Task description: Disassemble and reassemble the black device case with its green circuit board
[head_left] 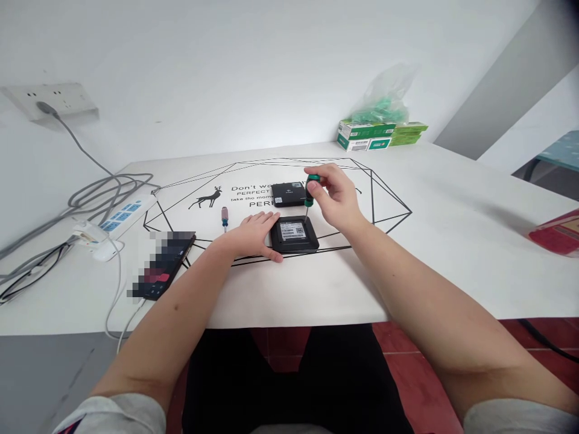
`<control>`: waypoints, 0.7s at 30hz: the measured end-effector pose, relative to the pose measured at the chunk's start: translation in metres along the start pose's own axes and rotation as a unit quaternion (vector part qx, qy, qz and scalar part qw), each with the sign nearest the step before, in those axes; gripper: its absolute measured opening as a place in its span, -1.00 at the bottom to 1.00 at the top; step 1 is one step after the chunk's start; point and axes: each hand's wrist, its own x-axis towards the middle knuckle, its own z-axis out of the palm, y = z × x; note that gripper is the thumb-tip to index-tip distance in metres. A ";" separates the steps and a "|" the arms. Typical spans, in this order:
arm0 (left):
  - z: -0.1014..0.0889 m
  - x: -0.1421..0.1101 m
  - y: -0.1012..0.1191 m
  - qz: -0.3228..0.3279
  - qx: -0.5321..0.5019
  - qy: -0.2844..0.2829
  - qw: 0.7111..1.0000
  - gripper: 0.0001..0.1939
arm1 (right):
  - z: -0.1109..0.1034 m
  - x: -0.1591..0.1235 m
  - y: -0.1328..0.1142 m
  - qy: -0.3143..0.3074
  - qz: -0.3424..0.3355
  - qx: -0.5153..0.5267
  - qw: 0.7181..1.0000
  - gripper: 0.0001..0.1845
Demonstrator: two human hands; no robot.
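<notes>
A black square device base (295, 244) with a white label lies on the table in front of me. My left hand (257, 234) rests flat at its left edge, fingers and thumb spread along the side. In my right hand (335, 191) is a screwdriver (309, 202) with a green and black handle, held nearly upright. Its tip meets the base near the upper right corner; any screw there is too small to make out. Just behind sits a flat black cover (287, 194) with small stickers, partly hidden by my right hand and the screwdriver.
A second screwdriver (225, 218) with a red and blue handle lies left of my left hand. Farther left are a phone (169, 265), a power strip (129, 217) and coiled cables. Green boxes (366, 135) under a plastic bag stand at the wall. A red packet (556, 234) lies far right.
</notes>
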 end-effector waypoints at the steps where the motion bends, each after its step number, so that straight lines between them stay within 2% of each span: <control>1: 0.000 0.000 0.000 -0.001 -0.001 0.000 1.000 0.52 | -0.001 0.000 0.001 -0.007 0.013 0.017 1.000 -0.59; 5: 0.000 -0.001 0.000 0.002 -0.001 0.000 1.000 0.52 | 0.000 -0.002 0.002 -0.025 0.044 0.060 0.997 -0.56; 12: -0.001 -0.001 0.002 0.001 0.001 0.001 1.000 0.50 | 0.005 -0.001 -0.002 -0.004 -0.007 -0.024 1.000 -0.58; 21: -0.001 -0.001 0.001 0.000 -0.003 -0.003 1.000 0.50 | 0.000 0.000 -0.003 -0.009 -0.025 -0.015 1.000 -0.64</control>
